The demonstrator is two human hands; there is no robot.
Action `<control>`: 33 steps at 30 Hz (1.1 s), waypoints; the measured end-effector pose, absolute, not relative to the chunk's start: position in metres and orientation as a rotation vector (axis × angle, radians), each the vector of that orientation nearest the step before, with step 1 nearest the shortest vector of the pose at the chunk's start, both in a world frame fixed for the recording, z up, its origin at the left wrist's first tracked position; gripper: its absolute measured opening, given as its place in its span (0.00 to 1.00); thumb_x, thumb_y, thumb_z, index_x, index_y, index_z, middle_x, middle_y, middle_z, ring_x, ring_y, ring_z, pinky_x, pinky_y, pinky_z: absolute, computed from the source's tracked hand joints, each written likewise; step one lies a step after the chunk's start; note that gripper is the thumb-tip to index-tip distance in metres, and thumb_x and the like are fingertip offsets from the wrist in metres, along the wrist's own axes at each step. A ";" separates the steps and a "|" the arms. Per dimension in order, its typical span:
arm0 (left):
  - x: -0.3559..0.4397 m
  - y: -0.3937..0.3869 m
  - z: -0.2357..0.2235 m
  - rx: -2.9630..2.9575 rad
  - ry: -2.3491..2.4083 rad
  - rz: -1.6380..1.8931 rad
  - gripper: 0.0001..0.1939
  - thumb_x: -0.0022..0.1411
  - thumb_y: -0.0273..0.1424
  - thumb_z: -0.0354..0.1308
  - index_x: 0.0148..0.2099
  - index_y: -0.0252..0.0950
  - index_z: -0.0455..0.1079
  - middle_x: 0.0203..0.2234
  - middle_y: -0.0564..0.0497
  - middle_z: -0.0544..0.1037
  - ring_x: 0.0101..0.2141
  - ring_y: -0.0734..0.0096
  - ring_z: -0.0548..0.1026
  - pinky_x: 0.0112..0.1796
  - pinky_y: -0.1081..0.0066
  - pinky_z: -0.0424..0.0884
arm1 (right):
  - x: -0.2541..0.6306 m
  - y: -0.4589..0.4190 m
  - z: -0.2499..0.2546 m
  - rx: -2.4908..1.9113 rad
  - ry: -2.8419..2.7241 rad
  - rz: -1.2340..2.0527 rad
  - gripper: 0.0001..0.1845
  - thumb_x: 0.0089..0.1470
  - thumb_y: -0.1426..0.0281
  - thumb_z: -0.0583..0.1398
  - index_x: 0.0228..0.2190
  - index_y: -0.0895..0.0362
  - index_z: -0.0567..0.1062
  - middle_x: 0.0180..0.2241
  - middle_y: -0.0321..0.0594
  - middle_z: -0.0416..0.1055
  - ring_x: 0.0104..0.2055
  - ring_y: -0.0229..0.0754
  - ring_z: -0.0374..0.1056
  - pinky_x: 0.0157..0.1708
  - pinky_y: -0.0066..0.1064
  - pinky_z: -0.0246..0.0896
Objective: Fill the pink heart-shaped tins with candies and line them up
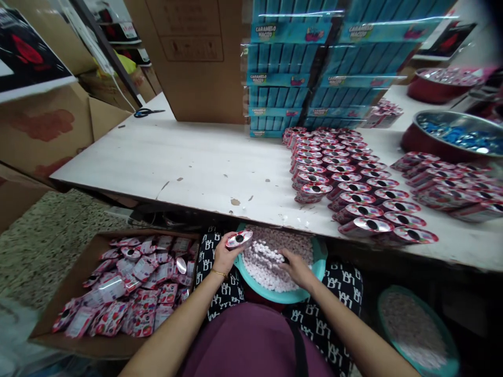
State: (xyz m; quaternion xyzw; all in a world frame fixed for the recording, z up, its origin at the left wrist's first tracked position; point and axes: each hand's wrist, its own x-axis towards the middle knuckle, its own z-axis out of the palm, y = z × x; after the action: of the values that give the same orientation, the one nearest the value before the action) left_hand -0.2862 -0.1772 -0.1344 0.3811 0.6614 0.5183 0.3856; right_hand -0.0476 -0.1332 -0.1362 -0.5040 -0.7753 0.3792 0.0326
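My left hand (225, 256) grips a small pink-and-red candy packet (239, 239) by its side. The packet's oval silvery top, with a dark round opening, faces up. My right hand (296, 269) is closed on what looks like a small scoop, mostly hidden under a heap of white candies (267, 251). Both hands are over a turquoise basin (288, 298) between my knees, full of small pale pink and white candies. The scoop is just right of the packet, apart from it.
Rows of upright packets (356, 198) stand on the white table (204, 167). Behind them rise stacked blue boxes (279, 86). A cardboard box (43, 319) of packets sits at left. Another turquoise basin (451, 348) is low at right; a metal bowl (408, 139) holds blue wrapped pieces. Scissors (145, 112) lie at the back.
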 end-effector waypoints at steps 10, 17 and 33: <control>-0.250 -0.171 -0.133 1.436 1.630 1.175 0.17 0.44 0.20 0.55 0.40 0.37 0.67 0.35 0.51 0.71 0.38 0.70 0.69 0.40 0.69 0.65 | -0.051 -0.118 -0.021 -1.460 -2.972 0.483 0.13 0.50 0.72 0.50 0.38 0.53 0.69 0.33 0.40 0.69 0.36 0.41 0.65 0.33 0.29 0.55; -0.251 -0.171 -0.131 1.448 1.658 1.158 0.17 0.44 0.21 0.56 0.40 0.37 0.67 0.34 0.51 0.71 0.38 0.69 0.69 0.40 0.69 0.65 | -0.057 -0.118 -0.016 -1.420 -3.031 0.323 0.14 0.49 0.75 0.49 0.36 0.53 0.70 0.31 0.41 0.68 0.33 0.39 0.65 0.33 0.28 0.54; -0.288 -0.198 -0.094 1.512 1.656 1.110 0.18 0.45 0.21 0.55 0.42 0.37 0.66 0.38 0.49 0.72 0.40 0.67 0.69 0.43 0.65 0.64 | 0.021 -0.143 -0.115 -1.624 -2.510 0.883 0.20 0.49 0.66 0.51 0.45 0.54 0.68 0.43 0.42 0.68 0.45 0.44 0.63 0.45 0.34 0.55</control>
State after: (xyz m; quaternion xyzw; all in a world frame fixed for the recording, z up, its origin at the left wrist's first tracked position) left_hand -0.2883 -0.1977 -0.0938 0.5738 0.6282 0.4212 0.3142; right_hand 0.0206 -0.1431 -0.1151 -0.5211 -0.8051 0.2833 0.0122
